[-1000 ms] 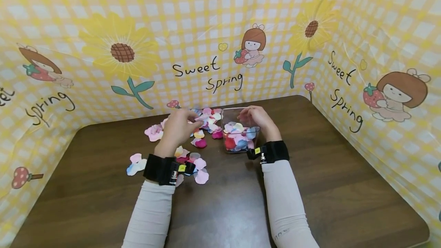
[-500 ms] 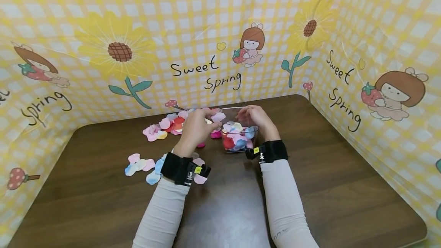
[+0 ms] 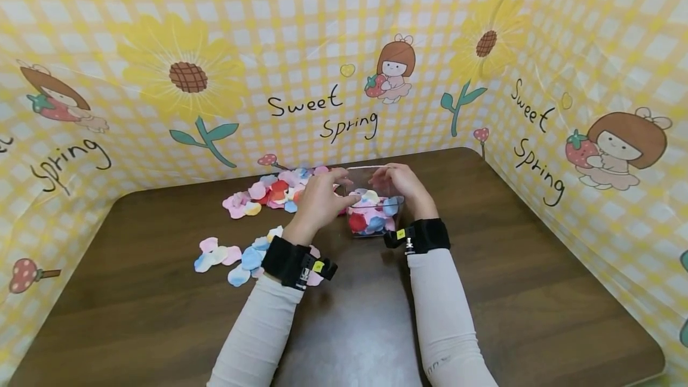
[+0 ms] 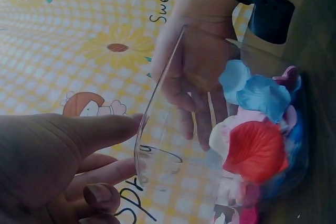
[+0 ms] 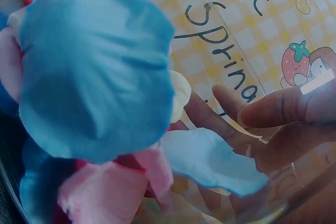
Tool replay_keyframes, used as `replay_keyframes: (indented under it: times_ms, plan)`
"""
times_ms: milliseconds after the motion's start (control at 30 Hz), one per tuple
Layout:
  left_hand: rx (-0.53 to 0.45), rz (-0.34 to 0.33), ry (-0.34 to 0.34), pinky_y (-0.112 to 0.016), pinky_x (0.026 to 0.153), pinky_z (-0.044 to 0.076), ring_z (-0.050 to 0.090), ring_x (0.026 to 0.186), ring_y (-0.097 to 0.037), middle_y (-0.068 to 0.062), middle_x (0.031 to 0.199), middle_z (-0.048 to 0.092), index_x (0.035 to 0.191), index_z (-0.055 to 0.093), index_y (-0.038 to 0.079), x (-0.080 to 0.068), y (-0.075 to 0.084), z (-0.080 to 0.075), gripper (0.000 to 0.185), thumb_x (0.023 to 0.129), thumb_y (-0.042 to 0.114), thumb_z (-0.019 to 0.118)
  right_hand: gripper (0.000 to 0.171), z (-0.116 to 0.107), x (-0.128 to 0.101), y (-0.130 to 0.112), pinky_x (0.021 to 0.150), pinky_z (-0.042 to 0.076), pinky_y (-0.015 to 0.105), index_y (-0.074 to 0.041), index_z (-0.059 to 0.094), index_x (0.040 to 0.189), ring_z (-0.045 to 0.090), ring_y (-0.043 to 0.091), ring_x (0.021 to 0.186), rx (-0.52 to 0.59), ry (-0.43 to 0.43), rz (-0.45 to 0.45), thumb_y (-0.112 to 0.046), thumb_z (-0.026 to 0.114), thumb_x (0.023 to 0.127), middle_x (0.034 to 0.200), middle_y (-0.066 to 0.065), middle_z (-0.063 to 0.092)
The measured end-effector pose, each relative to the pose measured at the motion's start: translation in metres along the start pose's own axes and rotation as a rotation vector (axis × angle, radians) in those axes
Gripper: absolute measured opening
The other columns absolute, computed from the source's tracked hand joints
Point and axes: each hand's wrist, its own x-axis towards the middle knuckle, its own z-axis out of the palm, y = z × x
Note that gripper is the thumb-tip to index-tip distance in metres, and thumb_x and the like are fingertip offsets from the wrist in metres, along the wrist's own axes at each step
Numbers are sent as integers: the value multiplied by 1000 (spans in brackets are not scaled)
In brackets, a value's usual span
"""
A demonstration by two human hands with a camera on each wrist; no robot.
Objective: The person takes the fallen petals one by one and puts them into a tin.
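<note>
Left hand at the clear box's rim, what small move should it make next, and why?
I'd probably swing the left hand over to the loose petals on the table and pinch one. The hand is at the rim of the clear box with no petal visible in its grasp, and while the box holds a heap of petals, many lie outside it.

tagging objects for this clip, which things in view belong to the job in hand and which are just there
In the job, it seems:
box
petals inside it
loose petals outside it
left hand, at the box's rim
right hand, beside the box

Just there:
table, as work surface
printed cloth, behind
wristbands, black
</note>
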Motion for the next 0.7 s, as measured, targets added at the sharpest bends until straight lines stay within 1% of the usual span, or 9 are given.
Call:
replay_keyframes:
  times_ms: [100,167,233,300,367,467,533,600,700]
  plan:
    - [-2,-2,-4,-46,88,51,63,114,-29,-7,118,75,137,64,8,1,-2,-7,56,89,30,81,40,-1,1,-2,105,46,53,3,63,126,62,38,118,9,-6,5,-9,34,101,127,20,67]
    - [-7,-5,7,-48,92,50,62,118,-30,-6,120,74,136,65,9,0,-5,-16,55,89,32,81,40,-1,1,-2,105,46,53,4,62,126,62,39,119,19,-9,4,-8,34,100,127,22,67]
    - [-21,-24,11,-48,96,48,60,123,-29,-7,119,74,134,66,10,-1,-12,-26,51,90,33,80,40,-1,2,-3,104,47,53,6,62,127,62,40,119,22,-9,-1,-7,34,100,128,23,67]
    - [-17,-52,-7,-49,96,48,60,123,-30,-8,119,73,132,68,10,-3,-23,-36,46,92,31,78,41,0,2,-3,104,47,52,7,62,126,62,40,119,22,-5,-6,-6,34,100,128,24,67]
    - [7,-98,-57,-49,92,49,61,119,-32,-10,118,72,128,70,9,-6,-35,-44,41,92,28,77,41,1,2,-3,104,47,52,7,62,126,62,40,119,17,-2,-7,-6,34,100,127,24,67]
    - [70,-169,-171,-49,89,50,63,112,-33,-12,118,71,124,71,5,-9,-55,-49,38,92,24,77,41,1,2,-3,104,47,53,6,63,126,62,39,119,6,-1,-2,-7,34,100,127,23,67]
    - [99,-219,-244,-48,86,52,64,105,-32,-13,117,70,123,71,4,-9,-65,-47,38,90,22,79,40,1,1,-3,104,46,53,5,63,125,62,39,119,2,0,0,-7,34,100,127,22,67]
    - [113,-251,-296,-47,86,52,64,103,-32,-15,116,70,122,71,3,-9,-73,-43,39,89,20,80,41,1,1,-2,104,46,53,5,63,125,62,39,119,7,1,2,-7,34,100,127,22,67]
    - [149,-280,-328,-47,88,51,63,104,-31,-14,118,70,121,71,4,-8,-80,-35,40,86,20,82,41,1,1,-2,105,45,54,5,63,125,62,40,120,13,2,3,-6,33,100,128,22,67]
